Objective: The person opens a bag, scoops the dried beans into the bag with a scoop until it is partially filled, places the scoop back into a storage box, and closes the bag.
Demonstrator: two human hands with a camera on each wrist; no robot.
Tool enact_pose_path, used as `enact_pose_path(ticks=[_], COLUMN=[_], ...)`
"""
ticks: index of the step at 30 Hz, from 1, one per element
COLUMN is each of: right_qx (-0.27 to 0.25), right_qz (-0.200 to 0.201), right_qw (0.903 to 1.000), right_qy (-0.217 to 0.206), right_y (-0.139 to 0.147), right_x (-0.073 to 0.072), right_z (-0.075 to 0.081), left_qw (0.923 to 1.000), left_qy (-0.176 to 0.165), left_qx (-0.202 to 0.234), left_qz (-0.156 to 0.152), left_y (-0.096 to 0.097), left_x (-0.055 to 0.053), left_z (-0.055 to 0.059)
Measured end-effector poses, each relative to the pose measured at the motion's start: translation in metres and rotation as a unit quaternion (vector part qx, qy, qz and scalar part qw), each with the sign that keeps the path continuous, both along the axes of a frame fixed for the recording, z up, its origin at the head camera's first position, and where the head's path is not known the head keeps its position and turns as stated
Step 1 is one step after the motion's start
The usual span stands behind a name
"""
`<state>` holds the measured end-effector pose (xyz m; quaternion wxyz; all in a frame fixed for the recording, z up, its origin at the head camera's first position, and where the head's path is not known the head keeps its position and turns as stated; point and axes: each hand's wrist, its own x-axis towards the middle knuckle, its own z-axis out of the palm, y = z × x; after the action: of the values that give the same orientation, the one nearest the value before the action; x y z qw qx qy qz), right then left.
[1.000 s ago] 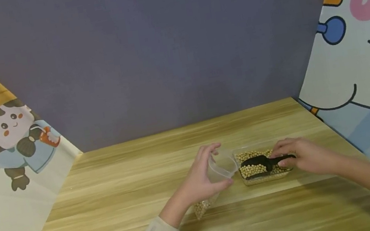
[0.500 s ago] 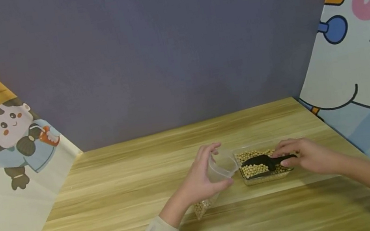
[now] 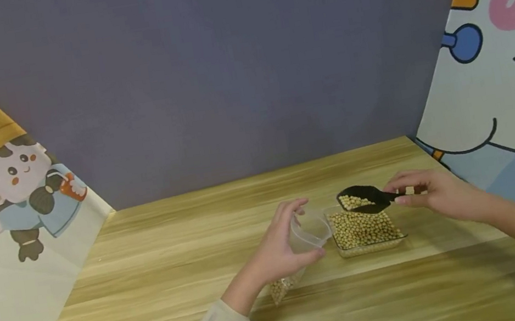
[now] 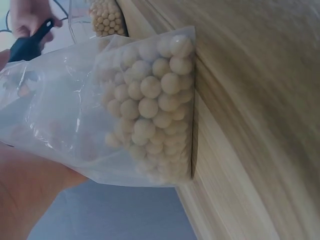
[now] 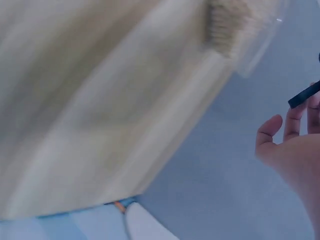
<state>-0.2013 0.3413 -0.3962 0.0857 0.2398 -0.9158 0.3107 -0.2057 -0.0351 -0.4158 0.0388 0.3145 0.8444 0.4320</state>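
Note:
My left hand [image 3: 279, 254] holds a clear plastic bag [image 3: 305, 233] by its mouth, thumb in front and fingers behind, so the mouth gapes towards the right. Pale round soybeans [image 4: 150, 100] fill the bottom of the bag in the left wrist view. My right hand [image 3: 437, 192] grips the handle of a black scoop [image 3: 378, 199]. Soybeans [image 3: 353, 201] lie in the scoop, which is raised over the back of a clear rectangular box [image 3: 373, 248] full of soybeans. In the right wrist view only the scoop's handle end [image 5: 304, 95] shows.
The box stands on a wood-grain table [image 3: 177, 261], just right of the bag. A grey-purple wall [image 3: 235, 75] closes off the back. Panels with cartoon prints stand at left and right.
My right hand has lifted the scoop, with soybeans in it, up out of the box and slightly back. My left hand and the bag have stayed in place.

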Motion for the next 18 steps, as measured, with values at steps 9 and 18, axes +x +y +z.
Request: enact_pose_path(ticks=[9, 18], right_qx=[0.1, 0.321], right_qz=[0.029, 0.105], right_qw=[0.988, 0.8674], right_qy=[0.113, 0.365], right_y=[-0.042, -0.104], right_x=[0.003, 0.022], right_z=[0.051, 0.095], left_qw=[1.0, 0.9993], left_qy=[0.005, -0.016], left_qx=[-0.002, 0.03], left_qz=[-0.006, -0.01], left_y=[0.002, 0.003], left_x=[-0.004, -0.004], left_z=[-0.002, -0.004])
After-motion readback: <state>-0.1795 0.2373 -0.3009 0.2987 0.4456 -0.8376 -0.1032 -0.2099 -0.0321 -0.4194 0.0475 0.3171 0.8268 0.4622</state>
